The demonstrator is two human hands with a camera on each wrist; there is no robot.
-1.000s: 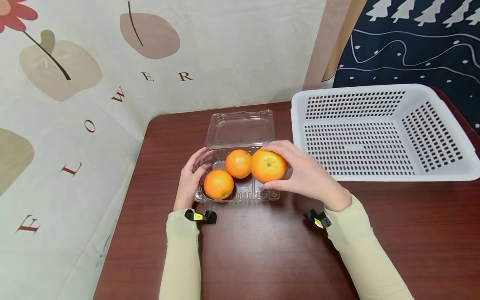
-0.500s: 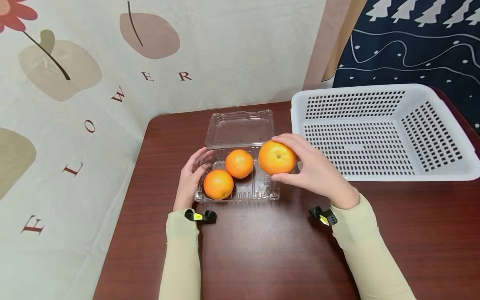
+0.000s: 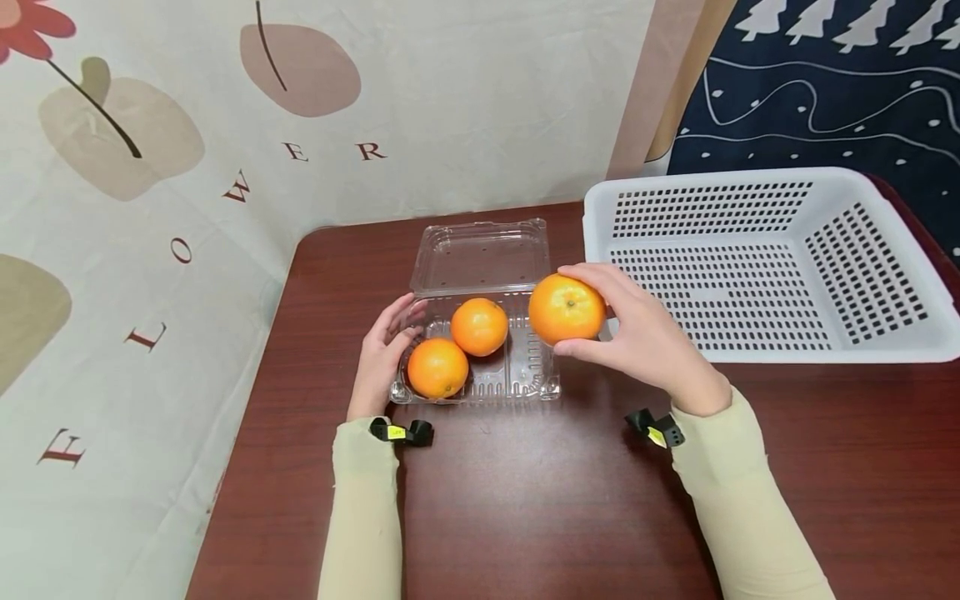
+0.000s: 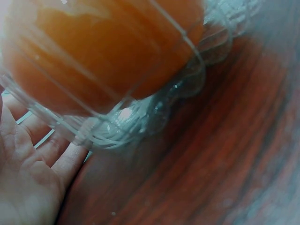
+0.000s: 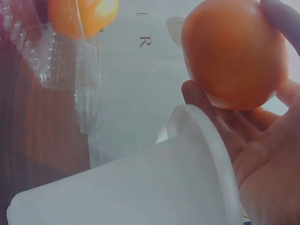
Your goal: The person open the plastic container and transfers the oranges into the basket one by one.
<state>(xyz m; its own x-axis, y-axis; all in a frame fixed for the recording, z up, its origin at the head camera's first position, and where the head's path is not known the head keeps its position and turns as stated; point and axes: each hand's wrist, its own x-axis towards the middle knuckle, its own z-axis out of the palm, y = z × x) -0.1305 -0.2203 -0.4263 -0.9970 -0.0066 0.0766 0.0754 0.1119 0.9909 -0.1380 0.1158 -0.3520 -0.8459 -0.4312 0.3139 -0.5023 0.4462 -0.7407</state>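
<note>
My right hand [image 3: 637,329] grips an orange [image 3: 567,309] between thumb and fingers, raised over the right end of a clear plastic clamshell box [image 3: 525,385]. In the right wrist view, the held orange [image 5: 234,54] has fingers curled around its far side. Two more oranges sit in the box: one at its front left [image 3: 438,368] and one near its middle [image 3: 479,327]. The box's hinged lid [image 3: 482,258] lies folded back behind it. At the box's left end rests my left hand [image 3: 378,358]; its extended fingers [image 4: 63,152] touch the clear wall in the left wrist view.
A white perforated plastic basket [image 3: 712,296] stands to the right of the box, its near rim [image 5: 211,150] close below the right hand in the right wrist view. Printed cloth [image 3: 465,100] hangs behind the brown wooden table [image 3: 510,500].
My right hand has lifted the orange and carried it rightward, away from the middle orange and toward the basket. The left hand, the box and the other two oranges have stayed in place.
</note>
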